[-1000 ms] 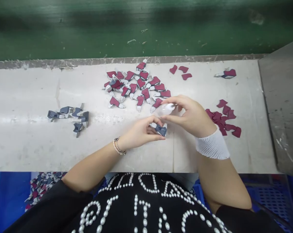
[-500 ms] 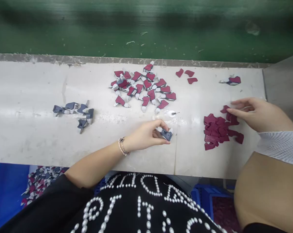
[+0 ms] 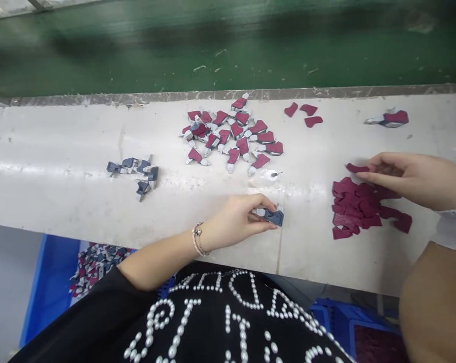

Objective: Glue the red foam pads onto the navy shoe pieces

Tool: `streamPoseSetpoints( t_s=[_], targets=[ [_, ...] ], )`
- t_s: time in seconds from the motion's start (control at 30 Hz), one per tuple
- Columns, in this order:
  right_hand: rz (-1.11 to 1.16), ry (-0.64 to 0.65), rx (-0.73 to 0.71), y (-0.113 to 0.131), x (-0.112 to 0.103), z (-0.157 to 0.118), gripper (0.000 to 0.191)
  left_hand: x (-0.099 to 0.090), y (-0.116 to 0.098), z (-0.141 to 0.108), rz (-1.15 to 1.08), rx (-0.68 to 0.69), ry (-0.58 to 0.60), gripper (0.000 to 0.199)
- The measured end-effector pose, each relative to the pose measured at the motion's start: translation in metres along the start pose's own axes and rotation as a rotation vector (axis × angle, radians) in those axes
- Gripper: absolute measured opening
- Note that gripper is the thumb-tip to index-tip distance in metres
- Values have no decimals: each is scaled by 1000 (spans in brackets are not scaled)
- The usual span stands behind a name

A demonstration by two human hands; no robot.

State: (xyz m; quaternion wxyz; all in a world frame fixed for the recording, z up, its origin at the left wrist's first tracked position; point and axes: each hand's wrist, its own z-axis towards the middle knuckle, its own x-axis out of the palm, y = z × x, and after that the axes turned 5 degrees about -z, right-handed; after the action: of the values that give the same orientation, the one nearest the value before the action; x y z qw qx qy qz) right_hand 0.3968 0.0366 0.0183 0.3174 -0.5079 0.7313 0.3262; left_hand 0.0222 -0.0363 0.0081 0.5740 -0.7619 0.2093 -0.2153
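My left hand [image 3: 246,219] pinches a blue-grey and white plastic part [image 3: 271,216] just above the white table, its darker end pointing right. Between the thumb and fingers of my right hand [image 3: 402,176] is a flat maroon piece [image 3: 357,168]. Right under that hand lies a heap of the same maroon pieces [image 3: 358,204]. Beyond my left hand, a small clear bottle with a thin dark tip [image 3: 268,176] lies on the table. Past it spreads a cluster of parts with maroon faces [image 3: 235,131].
Several blue-grey parts without maroon faces [image 3: 137,171] lie at the left. Three loose maroon pieces [image 3: 308,109] and one single assembled part [image 3: 392,119] are at the back. A blue bin of mixed parts [image 3: 42,292] and a blue crate [image 3: 345,322] stand below the table's front edge [image 3: 307,277].
My right hand has lifted one maroon piece off the heap's edge. My left hand still grips its part, turned slightly. The whole view has shifted and tilted.
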Motion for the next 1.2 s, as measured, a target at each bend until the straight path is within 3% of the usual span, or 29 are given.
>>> streamPoseSetpoints(
  t_s=[0.07,0.17,0.23,0.3,0.37,0.43,0.5,0.67,0.83,1.03,1.2],
  targets=[
    [6,24,-50,12,3,-7,80,2,2,-3,68,63,-59,26],
    [26,81,-61,33,8,-22,47,4,9,-7,146,119,-165,28],
    [28,20,1,45,10,-29,34,7,15,-8,155,124,-219,28],
    [39,-126,70,54,9,-30,34,9,19,-9,144,110,-226,29],
    [58,-254,91,60,7,-22,46,11,20,-9,136,105,-197,28],
    [65,-320,63,64,5,-10,61,12,18,-9,132,106,-160,27],
    [58,-346,16,69,3,2,58,12,16,-9,118,108,-144,27],
    [59,-327,-44,70,5,14,12,10,16,-13,69,121,-174,30],
    [35,-321,-22,53,11,9,43,5,22,-18,15,99,-214,33],
    [60,-147,127,47,7,7,14,3,26,-20,-43,115,-225,32],
    [-5,-132,157,56,-1,2,13,3,26,-21,-84,146,-249,32]
  ],
)
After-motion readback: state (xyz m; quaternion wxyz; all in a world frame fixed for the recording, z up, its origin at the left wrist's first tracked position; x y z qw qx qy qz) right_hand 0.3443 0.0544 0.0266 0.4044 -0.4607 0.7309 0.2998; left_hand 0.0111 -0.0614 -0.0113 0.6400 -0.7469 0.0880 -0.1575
